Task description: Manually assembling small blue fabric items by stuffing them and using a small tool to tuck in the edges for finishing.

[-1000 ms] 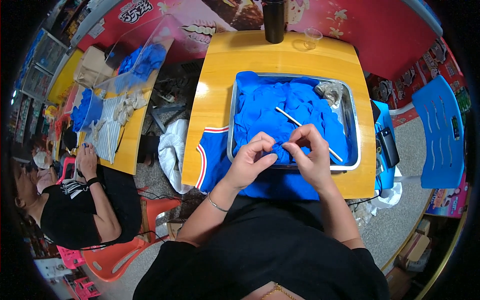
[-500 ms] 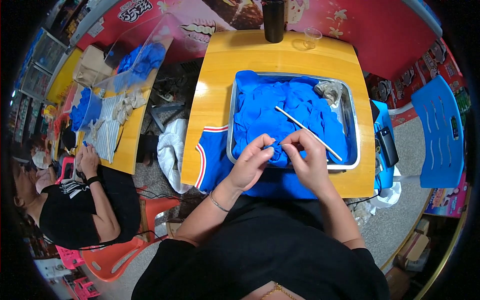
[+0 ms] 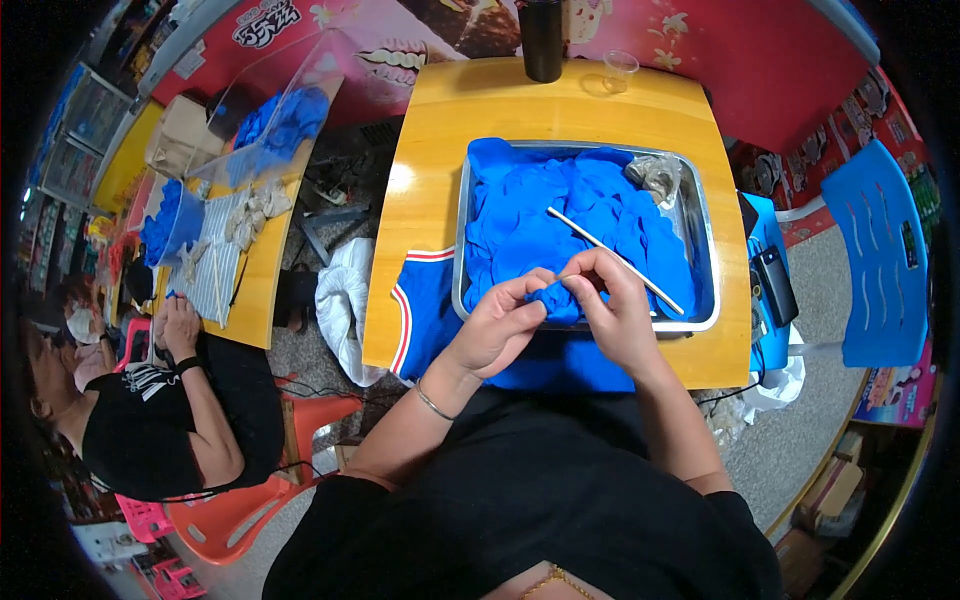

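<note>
Over the front edge of a metal tray (image 3: 712,255), my left hand (image 3: 497,322) pinches a small bunched piece of blue fabric (image 3: 552,297). My right hand (image 3: 618,312) grips the top of the same piece, thumb and forefinger together; the fingers partly hide it. Many thin blue fabric pieces (image 3: 530,215) are heaped in the tray. A pale stick (image 3: 612,258) lies slantwise across them, beyond my right hand. At the tray's far right corner sits a clear plastic bag (image 3: 656,178) with something tan inside.
A blue garment with striped trim (image 3: 425,310) lies left of the tray on the yellow table (image 3: 430,150). A dark tumbler (image 3: 542,40) and clear cup (image 3: 619,72) stand at the back. Left, a co-worker (image 3: 140,430) sits at another table. A blue chair (image 3: 875,260) is at right.
My right fingers have risen slightly and closed at the top of the bunched fabric, which shows more between my hands. The view has shifted a little.
</note>
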`<control>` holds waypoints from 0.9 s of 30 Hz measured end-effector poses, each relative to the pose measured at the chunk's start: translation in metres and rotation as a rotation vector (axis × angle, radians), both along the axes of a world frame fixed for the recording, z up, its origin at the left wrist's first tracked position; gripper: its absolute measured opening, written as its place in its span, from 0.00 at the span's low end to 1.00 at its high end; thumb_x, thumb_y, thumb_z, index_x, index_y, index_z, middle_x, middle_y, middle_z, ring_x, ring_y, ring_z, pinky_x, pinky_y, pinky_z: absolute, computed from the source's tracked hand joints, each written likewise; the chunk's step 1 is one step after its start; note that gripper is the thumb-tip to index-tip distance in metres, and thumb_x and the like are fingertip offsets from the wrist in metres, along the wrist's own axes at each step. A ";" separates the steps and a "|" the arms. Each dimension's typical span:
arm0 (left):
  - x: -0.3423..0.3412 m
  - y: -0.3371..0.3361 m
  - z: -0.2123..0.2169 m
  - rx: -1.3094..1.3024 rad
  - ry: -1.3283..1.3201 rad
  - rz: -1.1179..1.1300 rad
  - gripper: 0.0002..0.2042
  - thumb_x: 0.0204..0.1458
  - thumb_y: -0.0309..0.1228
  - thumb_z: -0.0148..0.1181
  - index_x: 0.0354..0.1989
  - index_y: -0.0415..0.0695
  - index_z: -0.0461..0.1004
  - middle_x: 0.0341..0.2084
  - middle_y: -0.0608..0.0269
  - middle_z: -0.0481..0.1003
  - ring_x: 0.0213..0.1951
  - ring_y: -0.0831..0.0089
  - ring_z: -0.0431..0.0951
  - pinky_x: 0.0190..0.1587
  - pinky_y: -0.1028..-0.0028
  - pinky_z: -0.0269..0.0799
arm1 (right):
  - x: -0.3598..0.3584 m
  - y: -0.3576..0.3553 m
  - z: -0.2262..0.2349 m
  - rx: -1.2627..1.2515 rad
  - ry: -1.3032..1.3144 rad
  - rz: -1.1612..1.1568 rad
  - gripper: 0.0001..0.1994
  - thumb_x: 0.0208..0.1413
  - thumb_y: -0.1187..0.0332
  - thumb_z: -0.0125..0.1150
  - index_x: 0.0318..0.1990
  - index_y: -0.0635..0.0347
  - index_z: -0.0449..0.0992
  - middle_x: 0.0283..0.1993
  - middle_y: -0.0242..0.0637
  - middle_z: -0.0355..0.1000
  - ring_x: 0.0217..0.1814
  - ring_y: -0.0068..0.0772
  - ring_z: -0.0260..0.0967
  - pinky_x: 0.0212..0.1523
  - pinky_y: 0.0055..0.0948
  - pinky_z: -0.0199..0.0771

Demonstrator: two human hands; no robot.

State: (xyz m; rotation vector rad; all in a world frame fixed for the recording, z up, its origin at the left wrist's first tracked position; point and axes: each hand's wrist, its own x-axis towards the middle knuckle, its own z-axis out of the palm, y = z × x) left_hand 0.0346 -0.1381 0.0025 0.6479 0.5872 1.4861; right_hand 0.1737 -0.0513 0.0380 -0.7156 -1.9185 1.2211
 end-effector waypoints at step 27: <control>0.010 0.017 -0.003 -0.238 -0.351 0.229 0.05 0.56 0.31 0.53 0.38 0.48 0.72 0.38 0.65 0.75 0.44 0.73 0.71 0.52 0.70 0.62 | 0.011 -0.008 -0.031 -0.153 0.054 -0.028 0.07 0.46 0.77 0.63 0.31 0.66 0.70 0.29 0.36 0.70 0.29 0.22 0.70 0.32 0.21 0.71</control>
